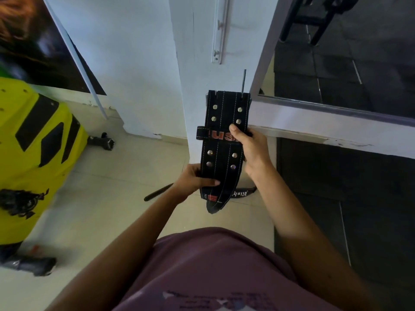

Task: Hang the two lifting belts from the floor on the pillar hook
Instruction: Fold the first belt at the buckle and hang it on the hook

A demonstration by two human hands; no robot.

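Observation:
A black leather lifting belt (224, 113) with metal rivets and red lettering is held upright against the white pillar (202, 52). A thin dark metal rod hook (243, 83) sticks up through the belt's top edge on the right. My right hand (249, 149) grips the belt's right side at the lettered loop. My left hand (193, 180) holds the lower end, thumb across the front. A second black belt (243, 194) with white script lies on the floor behind the first, mostly hidden.
A yellow and black machine (38, 144) stands at the left on the beige tiled floor (107, 198). A black bar (158, 192) lies on the floor near my left wrist. A mirror (348, 63) reaches down on the right. A white hook rail (219, 30) is screwed higher on the pillar.

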